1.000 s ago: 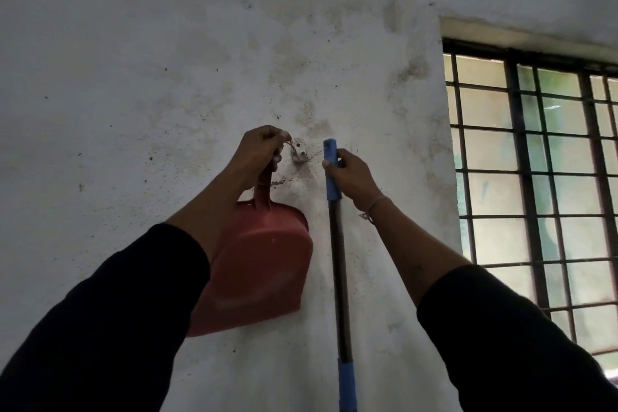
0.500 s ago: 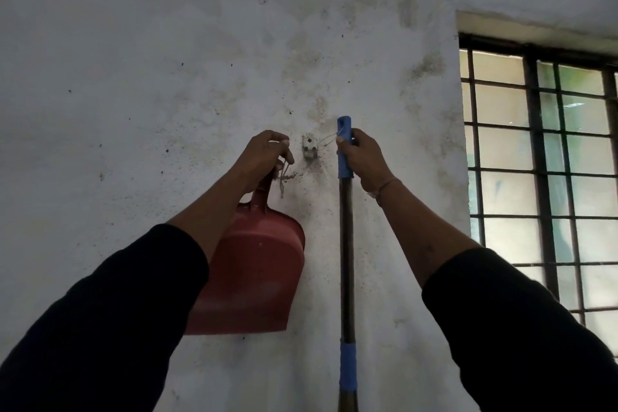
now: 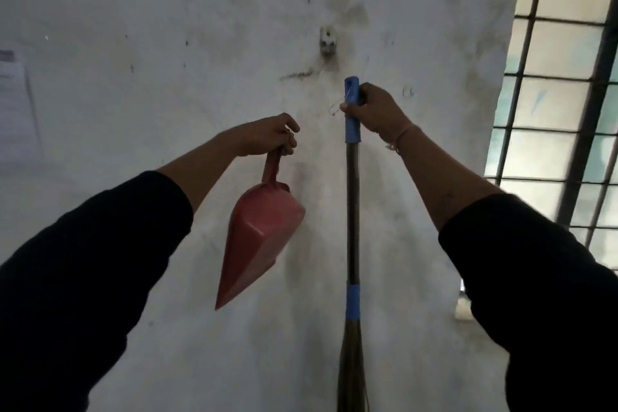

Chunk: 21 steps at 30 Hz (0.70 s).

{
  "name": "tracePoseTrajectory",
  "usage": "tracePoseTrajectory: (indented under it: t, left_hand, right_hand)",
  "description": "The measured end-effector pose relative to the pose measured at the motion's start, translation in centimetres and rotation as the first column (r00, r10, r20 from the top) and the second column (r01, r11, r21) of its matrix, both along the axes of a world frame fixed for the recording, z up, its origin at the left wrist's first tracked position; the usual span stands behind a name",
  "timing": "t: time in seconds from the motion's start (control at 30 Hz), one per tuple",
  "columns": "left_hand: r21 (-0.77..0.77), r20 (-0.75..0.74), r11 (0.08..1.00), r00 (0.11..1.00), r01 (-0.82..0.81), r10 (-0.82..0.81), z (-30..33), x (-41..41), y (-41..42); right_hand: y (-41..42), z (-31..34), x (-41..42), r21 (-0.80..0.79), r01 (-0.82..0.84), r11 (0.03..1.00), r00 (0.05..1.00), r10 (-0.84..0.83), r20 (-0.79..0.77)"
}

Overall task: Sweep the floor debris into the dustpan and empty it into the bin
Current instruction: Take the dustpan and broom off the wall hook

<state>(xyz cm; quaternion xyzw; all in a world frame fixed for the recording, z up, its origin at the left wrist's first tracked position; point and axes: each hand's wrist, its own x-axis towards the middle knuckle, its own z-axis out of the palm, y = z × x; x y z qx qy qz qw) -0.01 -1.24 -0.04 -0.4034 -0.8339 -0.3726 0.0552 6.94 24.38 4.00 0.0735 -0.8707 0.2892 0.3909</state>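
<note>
A red dustpan [image 3: 261,237] hangs mouth-down from its handle, which my left hand [image 3: 267,135] grips at the top. My right hand [image 3: 376,110] grips the blue top end of a broom [image 3: 351,197]. The broom has a dark shaft, a second blue band lower down and bristles at the bottom edge of the view. A thin loop of string dangles from the broom's top beside my right thumb. Both tools hang free in front of a stained white wall, below a small white wall hook [image 3: 327,41]. No bin or floor debris is in view.
A barred window [image 3: 561,84] fills the right side past the wall's corner. A sheet of paper [image 3: 15,110] is stuck on the wall at far left. A small pale object [image 3: 463,309] sits low by the window wall.
Both hands have come down and away from the wall hook, taking the dustpan and broom off it. The dustpan has swung edge-on. The view has tilted downward.
</note>
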Motion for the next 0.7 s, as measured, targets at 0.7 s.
tracePoseTrajectory:
  t: [0.7]
  left_hand:
    - [-0.904, -0.013, 0.403, 0.949, -0.146, 0.316, -32.9, 17.0, -6.8]
  right_hand:
    - [-3.2, -28.5, 4.6, 0.020, -0.148, 0.989, 0.856, 0.118, 0.503]
